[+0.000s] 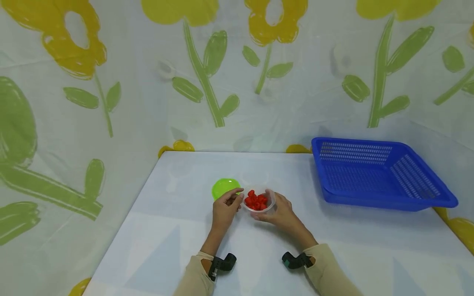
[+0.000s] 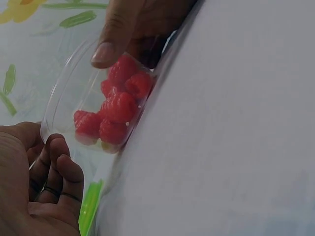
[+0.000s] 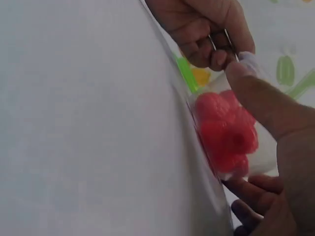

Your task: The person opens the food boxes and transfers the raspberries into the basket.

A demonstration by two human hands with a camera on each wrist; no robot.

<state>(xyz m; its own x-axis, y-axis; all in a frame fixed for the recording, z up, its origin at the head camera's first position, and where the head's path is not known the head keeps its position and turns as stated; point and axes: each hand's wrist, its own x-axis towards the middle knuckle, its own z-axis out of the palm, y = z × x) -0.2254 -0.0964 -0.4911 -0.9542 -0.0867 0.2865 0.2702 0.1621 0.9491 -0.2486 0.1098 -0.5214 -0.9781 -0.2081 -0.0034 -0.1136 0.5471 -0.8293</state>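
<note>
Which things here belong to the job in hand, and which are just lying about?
Job in hand:
Clear round plastic container, held by right hand, left hand at its rim
Red raspberry-like berries inside it
Bright green round disc, probably, lying close by

Seemingly just lying about:
Blue rectangular perforated plastic basket, untouched

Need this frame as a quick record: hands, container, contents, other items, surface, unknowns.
right_hand: right hand grips the clear container
left_hand: left hand has fingers at the container's rim
container: clear container, in front of the person
contents: red berries, raspberry-like
left_item: green disc, just left of the container, partly behind the left hand
right_item: blue basket, perforated, far right
surface: white table
backdrop: flower-print sheet
unknowns: whether the left hand grips the rim; whether the container touches the table
</note>
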